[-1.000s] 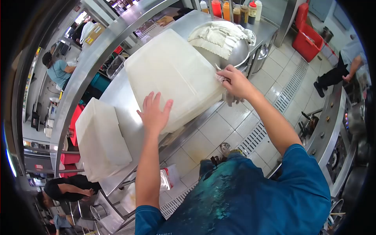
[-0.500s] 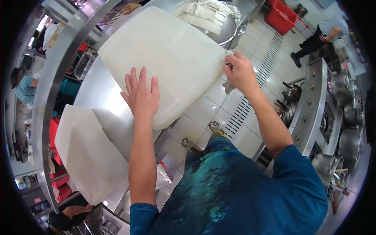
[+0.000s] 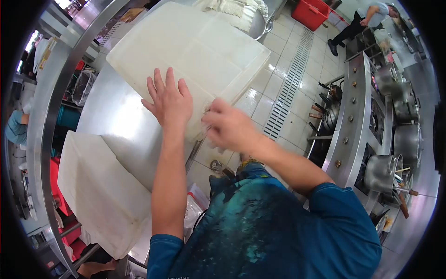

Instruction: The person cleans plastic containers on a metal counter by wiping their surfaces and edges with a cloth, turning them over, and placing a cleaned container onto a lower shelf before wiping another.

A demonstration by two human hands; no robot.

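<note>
A large whitish, translucent plastic bin (image 3: 186, 44) lies with a broad flat face up on the steel table (image 3: 121, 111). My left hand (image 3: 171, 100) rests on that face near its left side, fingers spread and holding nothing. Close to the bin's near edge is my right hand (image 3: 230, 124), blurred by motion, its fingers closed around a pale cloth (image 3: 207, 109). Most of the cloth is hidden by the hand. A second whitish plastic bin (image 3: 102, 190) lies tilted at the left, apart from both hands.
Light cloths (image 3: 232, 6) lie over a metal basin (image 3: 258, 25) beyond the bin. To the right stand a stove (image 3: 347, 125) and several steel pots (image 3: 381, 169). A floor drain (image 3: 289, 86) crosses the tiles. A person (image 3: 364, 18) stands near a red tub (image 3: 310, 14).
My right hand has moved with the cloth from the bin's far right corner toward me, to its near edge. My left hand stays on the bin. The view has shifted slightly.
</note>
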